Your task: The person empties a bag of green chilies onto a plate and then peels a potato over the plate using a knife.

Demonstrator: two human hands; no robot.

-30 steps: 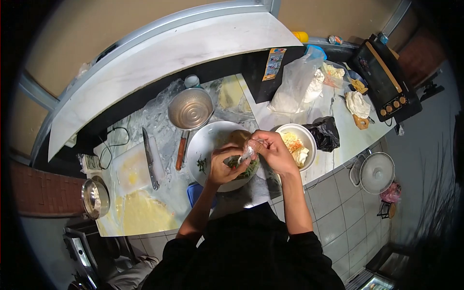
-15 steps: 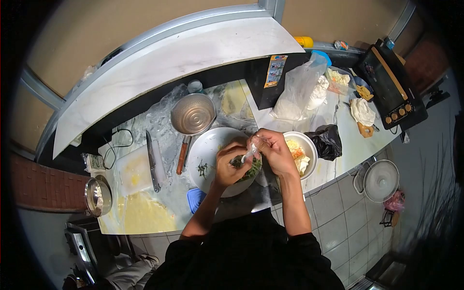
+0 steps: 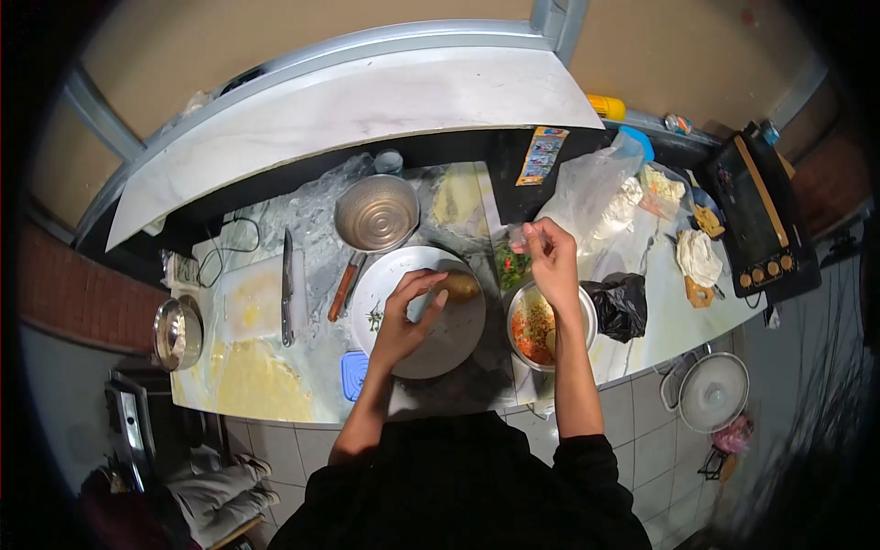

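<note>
My left hand [image 3: 410, 316] is over a large white bowl [image 3: 371, 289], its thumb and fingers apart. Beside its fingertips a brown oblong thing [image 3: 460, 287] lies in the bowl; I cannot make out its kind. A few dark green sprigs [image 3: 375, 317] are at the bowl's left side. My right hand [image 3: 554, 261] is raised to the right, thumb and fingers pinched on a clear plastic bag [image 3: 526, 240]. Green leaves with red bits [image 3: 511, 266] show just below the pinch. Under my right wrist stands a smaller bowl [image 3: 591, 316] of orange shreds and pale food [image 3: 532, 330].
Left of the bowl are a metal saucepan [image 3: 378, 215], a knife [image 3: 288, 289], a cutting board [image 3: 249, 293] and a blue lid [image 3: 355, 376]. A black bag [image 3: 620, 307] and a toaster oven [image 3: 759, 215] stand right. A person's legs [image 3: 220, 500] show lower left.
My hands were together on the plastic bag over the large bowl. My left hand has let go and opened; my right has moved up and right. The brown thing now shows.
</note>
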